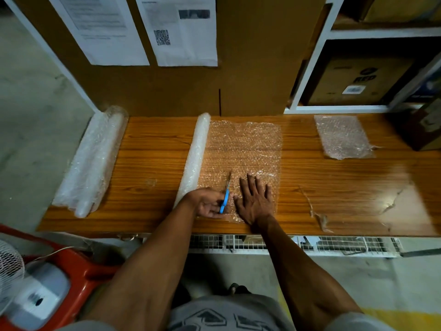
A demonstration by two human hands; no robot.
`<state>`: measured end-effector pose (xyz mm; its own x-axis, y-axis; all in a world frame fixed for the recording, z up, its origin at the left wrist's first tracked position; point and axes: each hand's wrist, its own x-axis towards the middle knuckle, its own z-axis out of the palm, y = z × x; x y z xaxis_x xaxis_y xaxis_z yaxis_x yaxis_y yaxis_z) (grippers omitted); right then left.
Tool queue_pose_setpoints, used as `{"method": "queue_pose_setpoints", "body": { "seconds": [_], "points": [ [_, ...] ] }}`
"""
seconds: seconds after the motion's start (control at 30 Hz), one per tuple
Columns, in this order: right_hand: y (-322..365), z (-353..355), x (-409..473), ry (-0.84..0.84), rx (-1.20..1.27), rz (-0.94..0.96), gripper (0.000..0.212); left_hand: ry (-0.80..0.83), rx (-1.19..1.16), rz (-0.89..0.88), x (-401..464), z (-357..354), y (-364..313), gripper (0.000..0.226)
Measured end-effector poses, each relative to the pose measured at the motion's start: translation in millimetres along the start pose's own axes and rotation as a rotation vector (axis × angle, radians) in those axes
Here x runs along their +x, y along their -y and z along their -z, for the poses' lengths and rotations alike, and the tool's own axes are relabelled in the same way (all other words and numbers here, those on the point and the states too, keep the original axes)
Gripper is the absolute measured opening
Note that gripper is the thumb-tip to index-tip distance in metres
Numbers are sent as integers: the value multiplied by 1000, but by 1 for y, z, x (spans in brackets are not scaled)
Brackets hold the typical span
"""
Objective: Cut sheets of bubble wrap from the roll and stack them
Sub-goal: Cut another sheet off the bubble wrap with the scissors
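A roll of bubble wrap (194, 158) lies across the wooden table (152, 144), with a length unrolled (243, 149) to its right. My left hand (207, 203) grips blue-handled scissors (225, 199), whose blades point away from me into the near edge of the unrolled sheet. My right hand (256, 199) lies flat with fingers spread, pressing the sheet down just right of the scissors. A stack of cut bubble wrap sheets (342, 137) lies at the far right of the table.
A second, thicker bubble wrap roll (91, 161) rests on the table's left end. Cardboard (250, 68) with taped papers stands behind the table. Shelves with boxes (358, 82) are at the back right. A red stool (78, 266) and a fan (9, 271) stand lower left.
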<state>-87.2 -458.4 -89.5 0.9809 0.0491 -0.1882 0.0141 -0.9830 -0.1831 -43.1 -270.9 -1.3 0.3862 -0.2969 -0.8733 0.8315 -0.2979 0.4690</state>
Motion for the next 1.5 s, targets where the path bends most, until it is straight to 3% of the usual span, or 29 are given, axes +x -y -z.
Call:
{"method": "queue_pose_setpoints", "body": {
  "seconds": [0.17,0.37,0.53,0.73,0.9,1.03,1.5],
  "points": [
    [-1,-2,-1,-3,-12,-12,75,13,-15,-17,5,-3,-10,34],
    [-1,0,-5,-21,-19,1,74,-78,-41,-79,15,-8,-18,21],
    [-3,-4,-5,-31,-26,8,75,-125,-40,-126,29,-8,-15,22],
    [-3,-3,-4,-20,-18,6,75,-70,-70,-72,31,-3,-15,8],
    [-2,2,-7,-12,-11,10,75,-63,-56,-46,25,-6,-22,32],
    [-4,1,-6,-12,-23,15,75,-59,-61,-66,26,-9,-32,17],
    [-1,-2,-6,-43,-14,-14,75,-97,-16,-110,47,-1,-52,15]
  ]
}}
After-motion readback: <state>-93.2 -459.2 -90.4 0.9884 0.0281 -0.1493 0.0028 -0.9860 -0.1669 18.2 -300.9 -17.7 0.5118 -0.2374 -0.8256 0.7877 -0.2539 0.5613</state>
